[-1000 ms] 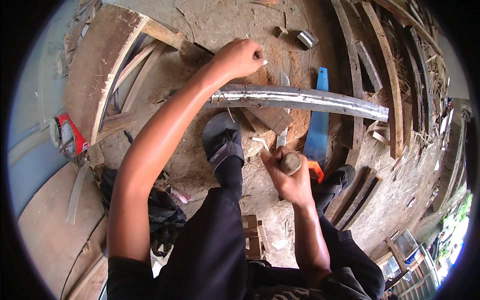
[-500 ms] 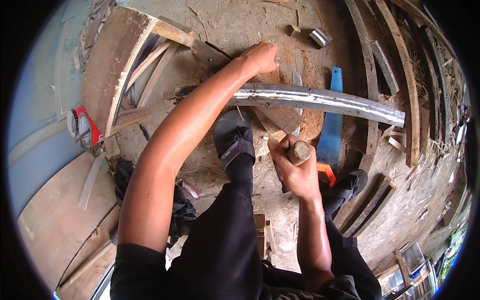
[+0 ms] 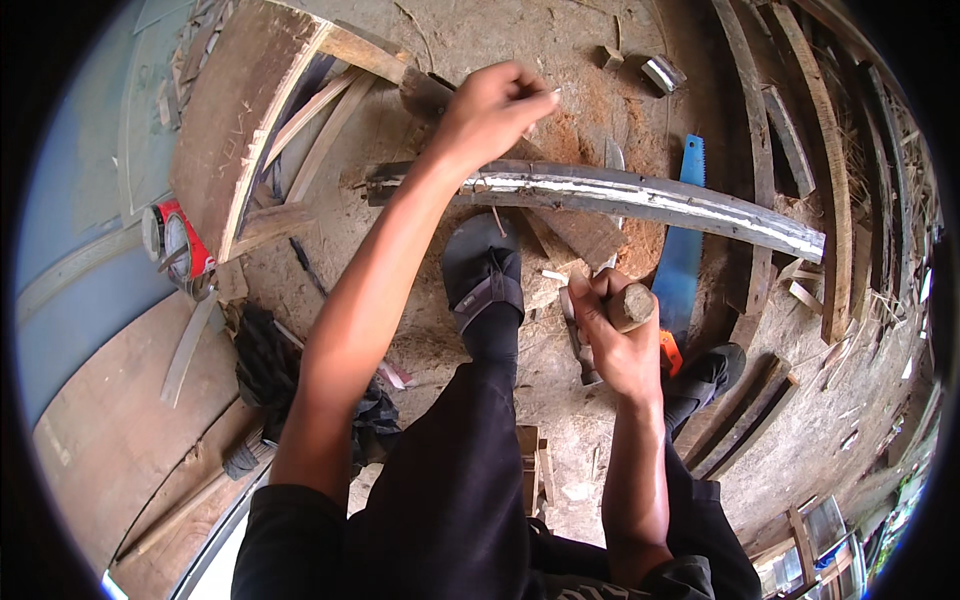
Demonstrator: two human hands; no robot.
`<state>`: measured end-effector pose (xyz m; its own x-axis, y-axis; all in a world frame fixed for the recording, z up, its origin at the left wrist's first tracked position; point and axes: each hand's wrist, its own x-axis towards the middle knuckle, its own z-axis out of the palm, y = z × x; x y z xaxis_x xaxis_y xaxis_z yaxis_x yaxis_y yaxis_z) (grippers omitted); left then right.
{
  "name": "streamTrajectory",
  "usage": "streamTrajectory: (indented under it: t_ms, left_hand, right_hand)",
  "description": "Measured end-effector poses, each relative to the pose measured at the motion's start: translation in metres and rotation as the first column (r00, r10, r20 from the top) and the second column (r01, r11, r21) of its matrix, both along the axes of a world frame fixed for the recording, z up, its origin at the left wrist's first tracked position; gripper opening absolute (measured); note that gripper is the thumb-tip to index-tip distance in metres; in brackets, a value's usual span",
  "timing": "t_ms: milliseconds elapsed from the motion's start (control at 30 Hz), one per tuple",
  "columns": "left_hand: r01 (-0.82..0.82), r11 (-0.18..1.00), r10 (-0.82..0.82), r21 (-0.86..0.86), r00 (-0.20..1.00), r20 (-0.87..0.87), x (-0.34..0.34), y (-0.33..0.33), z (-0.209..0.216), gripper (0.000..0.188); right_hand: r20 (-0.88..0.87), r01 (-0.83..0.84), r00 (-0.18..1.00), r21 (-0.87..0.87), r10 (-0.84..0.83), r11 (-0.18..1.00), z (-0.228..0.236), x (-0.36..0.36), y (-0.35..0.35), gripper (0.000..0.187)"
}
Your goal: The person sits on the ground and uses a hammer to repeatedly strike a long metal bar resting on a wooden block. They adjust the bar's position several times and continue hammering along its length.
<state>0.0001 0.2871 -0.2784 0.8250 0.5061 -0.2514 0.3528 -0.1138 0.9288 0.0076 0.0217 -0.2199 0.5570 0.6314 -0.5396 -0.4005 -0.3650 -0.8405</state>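
Observation:
My right hand (image 3: 622, 345) is wrapped round the wooden handle of a hammer (image 3: 632, 307), the handle's round end facing up. Part of its dark metal head (image 3: 582, 350) shows beside and below my fist. My left hand (image 3: 500, 112) is closed in a pinch above the far side of a long grey beam, with a tiny pale tip at the fingers that is too small to name. The curved beam (image 3: 640, 200) has a white strip along it and lies crosswise over a wooden block (image 3: 585, 237). A pale metal blade (image 3: 614, 155) passes under it.
A blue handsaw (image 3: 677, 285) with an orange handle lies under the beam's right part. Long planks (image 3: 745, 130) line the right. A wooden frame (image 3: 225, 120) and a red can (image 3: 180, 245) stand at left. My sandalled foot (image 3: 485, 262) is close to the beam.
My left hand has moved left and slightly farther away, turning so its pinched fingers show. My right hand with the hammer has moved slightly right. The whole view has shifted a little.

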Motion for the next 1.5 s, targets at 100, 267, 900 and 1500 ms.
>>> streamTrajectory:
  t_ms: [100, 267, 900, 1500]
  left_hand:
    - [-0.169, 0.948, 0.205, -0.269, 0.972, 0.112, -0.049, -0.015, 0.025, 0.012]
    - [-0.275, 0.851, 0.334, -0.447, 0.941, 0.057, -0.091, -0.039, 0.023, 0.027]
    - [-0.431, 0.881, 0.47, -0.196, 0.844, 0.259, -0.086, -0.044, 0.013, 0.017]
    - [-0.49, 0.857, 0.484, -0.161, 0.872, -0.077, -0.074, -0.066, 0.007, 0.028]
  right_hand:
    - [0.063, -0.013, 0.998, 0.074, 0.008, 0.997, 0.005, -0.005, 0.007, 0.035]
    - [-0.028, 0.047, 0.999, 0.035, -0.046, 0.998, 0.01, -0.002, -0.001, 0.036]
    - [0.032, 0.149, 0.987, 0.135, -0.155, 0.98, 0.027, 0.021, 0.007, 0.033]
    - [0.032, 0.135, 0.989, 0.137, -0.141, 0.981, 0.014, 0.024, 0.006, 0.034]
